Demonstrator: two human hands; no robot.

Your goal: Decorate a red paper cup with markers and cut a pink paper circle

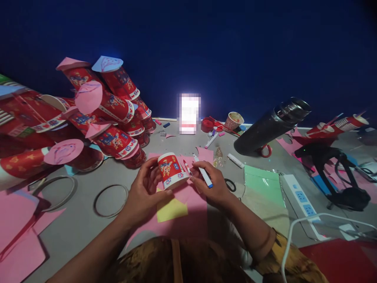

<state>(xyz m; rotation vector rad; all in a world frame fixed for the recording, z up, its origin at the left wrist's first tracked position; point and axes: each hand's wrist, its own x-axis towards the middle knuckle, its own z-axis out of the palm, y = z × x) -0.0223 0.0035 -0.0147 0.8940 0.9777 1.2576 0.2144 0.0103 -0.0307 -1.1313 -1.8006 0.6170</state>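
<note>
My left hand grips a red printed paper cup, held upside down and tilted over pink paper on the grey table. My right hand is closed round a white marker with a blue end and a second red-and-white pen, their tips close to the cup's side. A yellow paper piece lies under my left hand.
A heap of red cups with pink and blue paper caps fills the left. Wire rings lie in front of it. A black flask, power strip, green sheet, scissors and a lit phone stand around.
</note>
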